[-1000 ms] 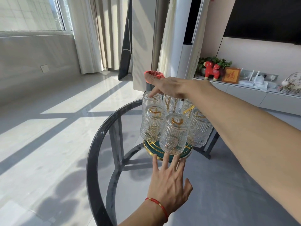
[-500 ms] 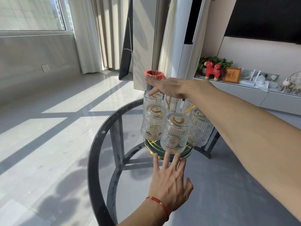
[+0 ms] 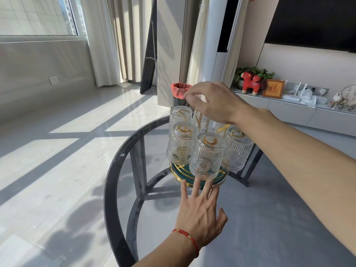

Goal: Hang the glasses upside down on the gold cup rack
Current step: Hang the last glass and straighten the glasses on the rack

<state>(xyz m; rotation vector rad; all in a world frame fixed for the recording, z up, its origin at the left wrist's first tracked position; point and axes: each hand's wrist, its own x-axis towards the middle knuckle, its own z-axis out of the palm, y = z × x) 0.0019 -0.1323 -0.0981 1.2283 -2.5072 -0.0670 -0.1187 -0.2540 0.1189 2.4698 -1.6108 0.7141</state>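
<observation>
Currently: glasses, mouths down, long axes near upright, hung on gold cup rack on glass worktop. Left hand flat, fingers spread, touching rack base. Right hand above, fingers loosely curled, empty.

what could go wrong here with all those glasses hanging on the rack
The right hand hovers over the packed glasses; a bump on withdrawing could knock the back left glass off the rack. The left hand has fingertips at the rack's base near the front glass; a push might slide it across the glass table, whose edge is near.
</observation>
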